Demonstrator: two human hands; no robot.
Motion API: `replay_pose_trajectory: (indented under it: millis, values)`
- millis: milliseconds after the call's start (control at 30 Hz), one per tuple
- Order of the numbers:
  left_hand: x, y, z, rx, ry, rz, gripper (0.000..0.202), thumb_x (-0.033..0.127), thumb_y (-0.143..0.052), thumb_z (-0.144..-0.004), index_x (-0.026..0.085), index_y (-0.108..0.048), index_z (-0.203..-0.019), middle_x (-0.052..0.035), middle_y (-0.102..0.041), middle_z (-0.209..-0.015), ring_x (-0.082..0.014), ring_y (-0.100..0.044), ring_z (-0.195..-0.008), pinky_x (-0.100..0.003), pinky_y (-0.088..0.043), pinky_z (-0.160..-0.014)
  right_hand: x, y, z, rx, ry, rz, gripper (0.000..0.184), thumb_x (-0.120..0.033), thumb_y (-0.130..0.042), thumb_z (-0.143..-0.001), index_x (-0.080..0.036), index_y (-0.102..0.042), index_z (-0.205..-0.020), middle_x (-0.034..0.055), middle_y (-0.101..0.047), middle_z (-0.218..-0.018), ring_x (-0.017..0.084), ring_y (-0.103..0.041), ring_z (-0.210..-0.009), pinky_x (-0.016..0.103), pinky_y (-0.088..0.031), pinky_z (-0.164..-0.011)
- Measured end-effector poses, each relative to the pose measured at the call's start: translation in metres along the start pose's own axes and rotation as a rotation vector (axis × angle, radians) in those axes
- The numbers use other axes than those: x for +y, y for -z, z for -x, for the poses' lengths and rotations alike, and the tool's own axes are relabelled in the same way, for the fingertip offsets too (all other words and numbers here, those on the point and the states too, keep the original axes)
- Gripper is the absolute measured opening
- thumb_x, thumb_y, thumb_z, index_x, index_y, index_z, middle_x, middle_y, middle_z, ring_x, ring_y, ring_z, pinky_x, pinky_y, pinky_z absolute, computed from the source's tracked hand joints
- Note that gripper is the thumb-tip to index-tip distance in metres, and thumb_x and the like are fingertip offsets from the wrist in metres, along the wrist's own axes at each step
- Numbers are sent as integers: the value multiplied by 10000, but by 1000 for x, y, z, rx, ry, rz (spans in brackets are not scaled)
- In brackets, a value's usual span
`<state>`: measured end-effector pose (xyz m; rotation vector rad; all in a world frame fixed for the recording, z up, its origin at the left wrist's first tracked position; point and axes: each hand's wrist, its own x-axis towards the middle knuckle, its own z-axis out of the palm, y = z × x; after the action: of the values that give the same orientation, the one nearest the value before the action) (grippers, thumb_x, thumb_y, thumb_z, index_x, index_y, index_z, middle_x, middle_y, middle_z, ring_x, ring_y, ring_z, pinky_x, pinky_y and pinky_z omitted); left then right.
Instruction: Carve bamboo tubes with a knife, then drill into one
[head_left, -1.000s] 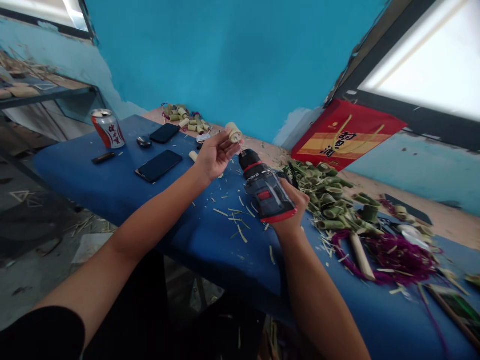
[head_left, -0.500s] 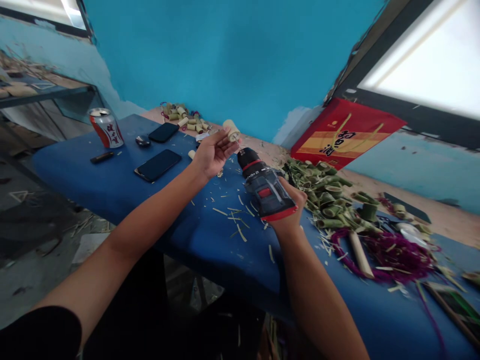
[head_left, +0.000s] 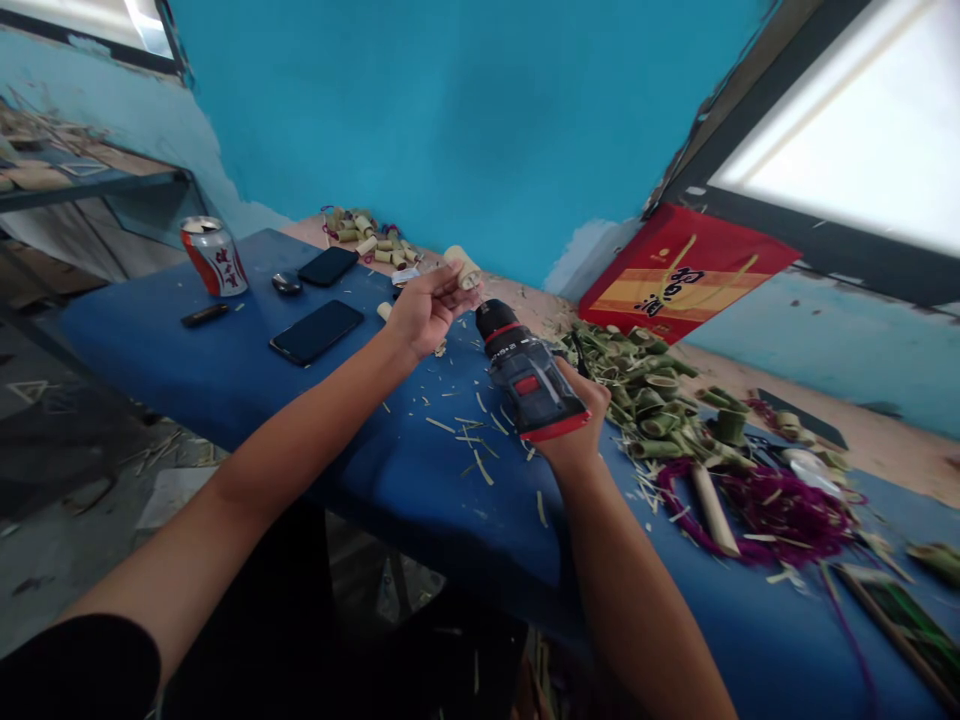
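Note:
A short pale bamboo piece is pinched in the fingers of my left hand, held above the blue table. My right hand grips a black and red cordless drill, its chuck pointing up and away from me at the bamboo piece's near end. Between chuck and bamboo there is a small gap; whether the bit touches the bamboo I cannot tell. Thin bamboo shavings lie scattered on the table under the drill.
Cut green bamboo pieces are heaped on the right, by a red paper bag and purple yarn. Further left are two phones, a mouse and a drink can. More bamboo pieces lie along the wall.
The bamboo piece in my left hand has tilted slightly, its near end now turned lower. The drill stays almost in place, and the view has shifted a little.

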<state>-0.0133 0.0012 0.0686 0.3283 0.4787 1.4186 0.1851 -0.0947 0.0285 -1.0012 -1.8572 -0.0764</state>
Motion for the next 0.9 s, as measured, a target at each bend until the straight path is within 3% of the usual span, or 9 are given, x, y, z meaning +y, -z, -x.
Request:
replay_pose_trajectory:
  millis: [200,400,633,900]
  values:
    - [-9,-2,2,-19,-9,-54,56,165,-689,-957,158,-722,-1002,-32,-779,-759,-166,-802,-822,-288,-626,-926,7,-2,1,29,9,44,254,-291,-625,-760,-251,-391,-669,-69,-379,-531,102,-340,-474,271,-308,-500]
    - [-17,-5,6,1,-12,-78,105,188,-791,-873,155,-721,-945,-9,-762,-723,-120,-757,-700,-241,-598,-855,10,-4,2,47,-38,84,177,-311,-610,-730,-242,-450,-698,-57,-423,-549,115,-389,-494,271,-341,-527]
    - [-13,-3,5,-3,-22,-86,155,208,-821,-874,168,-692,-796,-5,-742,-704,-135,-765,-734,-255,-594,-848,5,-3,1,24,-60,84,224,-344,-609,-721,-252,-409,-680,-60,-402,-528,119,-379,-482,276,-340,-522]
    - [-13,-3,0,7,-13,-53,173,302,-812,-901,167,-713,-857,-27,-765,-751,-172,-805,-844,-260,-618,-854,4,-3,0,31,-49,80,216,-363,-594,-739,-251,-420,-680,-55,-424,-537,117,-388,-487,274,-339,-522]
